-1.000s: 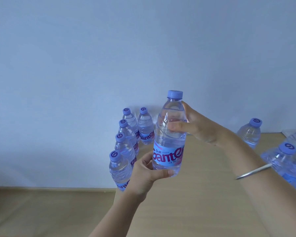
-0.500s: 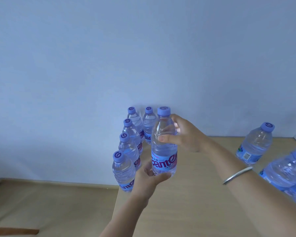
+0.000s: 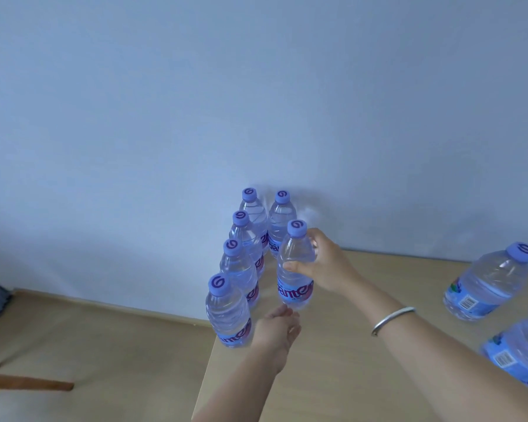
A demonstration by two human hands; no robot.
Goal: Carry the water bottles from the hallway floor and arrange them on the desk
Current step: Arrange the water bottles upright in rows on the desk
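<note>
Six upright purple-capped water bottles (image 3: pixel 295 266)

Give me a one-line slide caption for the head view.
Right hand sets a bottle on the desk beside five others, left hand open below it.

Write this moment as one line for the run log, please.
right hand: grips sixth bottle, upright on desk | left hand: open, below its base | row: five bottles standing
</note>
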